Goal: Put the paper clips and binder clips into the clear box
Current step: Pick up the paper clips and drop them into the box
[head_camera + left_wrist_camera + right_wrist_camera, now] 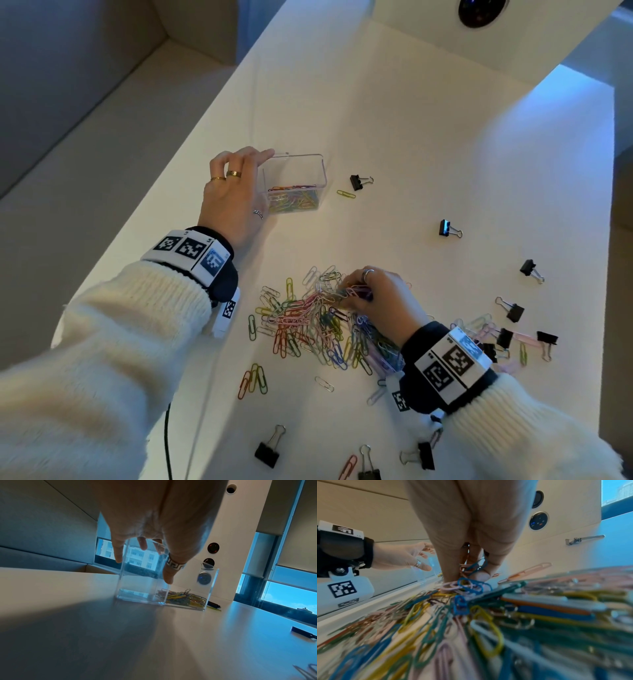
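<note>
The clear box (295, 183) stands on the white table with coloured paper clips lying on its bottom (185, 597). My left hand (236, 192) holds its left end, fingers and thumb around the corner (142, 555). A big pile of coloured paper clips (315, 325) is spread nearer to me. My right hand (370, 294) reaches into the pile's far edge and pinches a bunch of clips (471, 569) between thumb and fingers. Black binder clips lie scattered: one beside the box (358, 181), one to the right (447, 229), several more at the right and near edge (269, 448).
A single yellow paper clip (346, 194) lies right of the box. A white upright panel with round sockets (479, 13) closes the table's far end. The table's left edge (144, 212) drops to a lower grey surface. A dark cable (168, 442) hangs at the near edge.
</note>
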A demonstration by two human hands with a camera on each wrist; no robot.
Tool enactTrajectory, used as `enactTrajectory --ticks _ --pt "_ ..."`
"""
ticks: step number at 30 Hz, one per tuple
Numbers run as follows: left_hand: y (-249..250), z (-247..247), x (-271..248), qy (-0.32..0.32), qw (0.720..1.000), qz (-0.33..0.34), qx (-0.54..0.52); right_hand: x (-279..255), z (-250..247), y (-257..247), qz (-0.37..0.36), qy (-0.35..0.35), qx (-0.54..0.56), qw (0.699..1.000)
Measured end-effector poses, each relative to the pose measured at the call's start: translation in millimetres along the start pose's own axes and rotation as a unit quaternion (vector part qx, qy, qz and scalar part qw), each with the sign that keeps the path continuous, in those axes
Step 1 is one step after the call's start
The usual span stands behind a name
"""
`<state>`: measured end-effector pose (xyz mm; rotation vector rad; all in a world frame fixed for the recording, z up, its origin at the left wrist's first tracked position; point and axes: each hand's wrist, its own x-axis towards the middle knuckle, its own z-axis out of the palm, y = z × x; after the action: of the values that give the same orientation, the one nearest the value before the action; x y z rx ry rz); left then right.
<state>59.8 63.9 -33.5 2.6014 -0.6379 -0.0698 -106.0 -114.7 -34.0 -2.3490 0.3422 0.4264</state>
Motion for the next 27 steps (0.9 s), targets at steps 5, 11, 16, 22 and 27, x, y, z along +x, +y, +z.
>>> enactTrajectory --ticks 5,11,16,22,27 --pt "-4 2 1 0.009 1.000 0.009 0.008 7 -7 4 0.034 0.007 0.025 0.999" --pt "-8 8 2 0.029 0.999 0.022 -0.003 25 -44 -21 -0.003 0.065 0.102 0.993" --pt "-13 13 2 0.064 0.997 0.050 -0.001 64 -75 -72 -0.087 0.174 0.243 0.950" --pt "-11 13 2 0.062 0.997 0.040 -0.001 105 -46 -98 -0.084 0.274 0.299 0.910" --pt "-11 12 2 0.059 0.998 0.037 0.006 111 -18 -93 -0.096 0.308 0.225 0.920"
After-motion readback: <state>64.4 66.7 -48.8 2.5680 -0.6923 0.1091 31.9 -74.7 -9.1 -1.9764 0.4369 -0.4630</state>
